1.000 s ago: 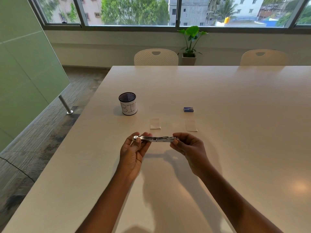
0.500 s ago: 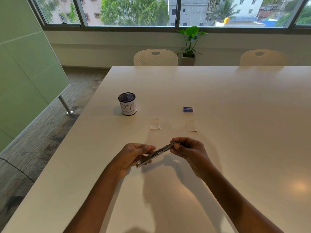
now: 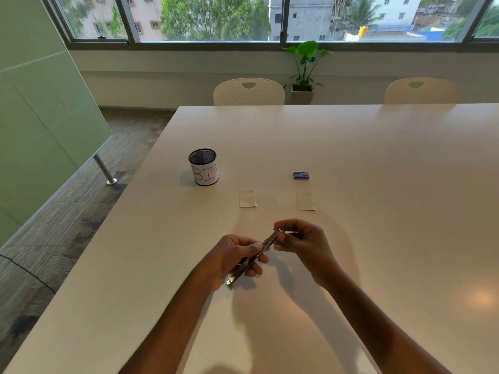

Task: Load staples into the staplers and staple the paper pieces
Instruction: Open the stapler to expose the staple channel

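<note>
Two hands share one stapler [image 3: 255, 259] above the table [image 3: 378, 163]: the left hand [image 3: 237, 259] wraps its lower end, the right hand [image 3: 302, 242] pinches its upper tip (tilted). Beyond lie two paper pieces [image 3: 247, 198], one staple box [image 3: 301, 175], one cup [image 3: 204, 167].

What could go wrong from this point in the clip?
1. The stapler is opened out flat and held in the air by its ends between the left hand and right hand, so it might slip or snap on a finger.
2. The staple box lies beyond the paper pieces; a reach over them may shift them.
</note>
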Demonstrator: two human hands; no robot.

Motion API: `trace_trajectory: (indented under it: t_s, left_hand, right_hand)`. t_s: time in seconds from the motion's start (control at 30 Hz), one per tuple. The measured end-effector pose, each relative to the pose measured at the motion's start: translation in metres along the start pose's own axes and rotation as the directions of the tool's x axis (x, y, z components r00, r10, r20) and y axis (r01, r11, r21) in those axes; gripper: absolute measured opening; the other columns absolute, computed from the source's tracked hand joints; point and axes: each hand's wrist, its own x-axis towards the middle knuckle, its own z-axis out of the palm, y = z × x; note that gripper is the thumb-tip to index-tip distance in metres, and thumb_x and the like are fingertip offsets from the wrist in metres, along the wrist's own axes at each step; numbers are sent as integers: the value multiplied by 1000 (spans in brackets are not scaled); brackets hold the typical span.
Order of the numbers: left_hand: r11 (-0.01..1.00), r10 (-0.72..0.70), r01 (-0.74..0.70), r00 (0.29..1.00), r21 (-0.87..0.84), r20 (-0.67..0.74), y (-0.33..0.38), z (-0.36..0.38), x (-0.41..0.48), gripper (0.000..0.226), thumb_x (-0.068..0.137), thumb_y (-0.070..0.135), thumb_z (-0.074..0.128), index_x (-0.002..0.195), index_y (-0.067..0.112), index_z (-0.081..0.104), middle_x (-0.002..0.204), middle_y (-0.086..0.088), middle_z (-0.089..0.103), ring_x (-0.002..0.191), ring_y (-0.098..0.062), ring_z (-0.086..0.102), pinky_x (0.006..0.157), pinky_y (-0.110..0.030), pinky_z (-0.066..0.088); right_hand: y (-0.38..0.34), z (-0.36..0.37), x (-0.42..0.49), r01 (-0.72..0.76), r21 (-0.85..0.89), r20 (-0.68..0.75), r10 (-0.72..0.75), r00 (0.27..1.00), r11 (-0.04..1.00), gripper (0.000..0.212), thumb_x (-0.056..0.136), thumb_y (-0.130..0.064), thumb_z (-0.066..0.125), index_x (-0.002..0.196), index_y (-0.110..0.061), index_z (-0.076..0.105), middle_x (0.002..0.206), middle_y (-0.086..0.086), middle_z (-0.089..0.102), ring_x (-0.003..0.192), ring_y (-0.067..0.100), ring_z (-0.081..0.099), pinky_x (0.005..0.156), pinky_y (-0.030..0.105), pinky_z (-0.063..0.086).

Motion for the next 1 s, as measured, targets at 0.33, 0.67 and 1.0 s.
trace_trajectory:
  t_s: [0.33,0.67,1.0]
  left_hand:
    - [955,-7,22,999,295,-50,19,13,14,38,104,46,61,102,12,77,90,-7,78,66,-18,65,59,-29,46]
    - [909,-42,53,999,412,-35,30,21,23,36,103,41,60,108,8,73,94,-9,76,76,-21,67,66,-30,51]
    - [911,-39,31,999,411,12,35,26,23,49,76,40,63,109,5,70,88,-8,73,72,-20,65,62,-29,50]
  right_hand:
    - [3,-1,-9,-45,192,87,29,996,980,29,93,6,75,122,1,72,109,25,78,102,40,79,92,45,66]
    - [4,-1,-15,-23,203,50,13,999,979,30,89,8,78,119,2,74,105,23,80,100,38,79,90,42,67]
    - [4,3,-19,12,190,37,-19,999,982,30,87,8,80,116,3,74,102,22,81,95,37,80,86,39,67]
